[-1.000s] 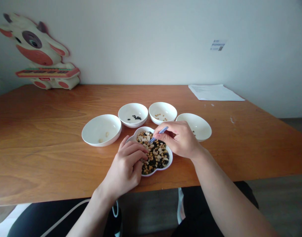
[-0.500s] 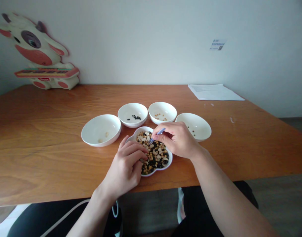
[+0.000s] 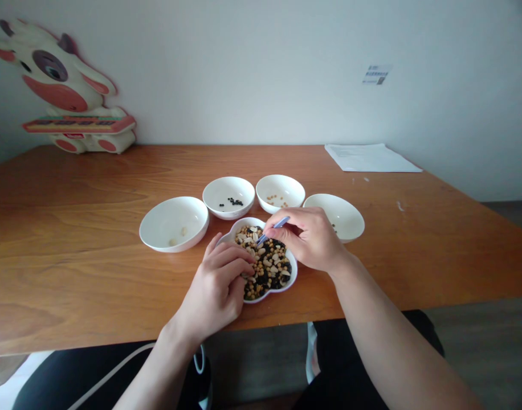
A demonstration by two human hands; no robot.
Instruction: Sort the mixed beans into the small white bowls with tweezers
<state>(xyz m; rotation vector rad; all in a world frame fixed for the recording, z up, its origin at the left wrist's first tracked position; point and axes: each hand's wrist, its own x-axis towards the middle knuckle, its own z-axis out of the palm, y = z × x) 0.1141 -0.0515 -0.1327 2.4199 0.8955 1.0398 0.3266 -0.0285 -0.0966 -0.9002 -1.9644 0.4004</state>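
right hand [image 3: 310, 238]: grip around tweezers [image 3: 280, 222] (slanting lower left) | tips at mixed beans [image 3: 271, 265], frame centre | left hand [image 3: 221, 279] by tray [image 3: 294, 273], grip unclear

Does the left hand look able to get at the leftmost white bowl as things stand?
Likely yes: the leftmost white bowl stands just beyond the left hand, only wooden tabletop shows between them, and the right hand is off to the other side.

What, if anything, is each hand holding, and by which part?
The right hand holds the lilac tweezers around the middle, tips down; whether the left hand grips anything at the tray cannot be told.
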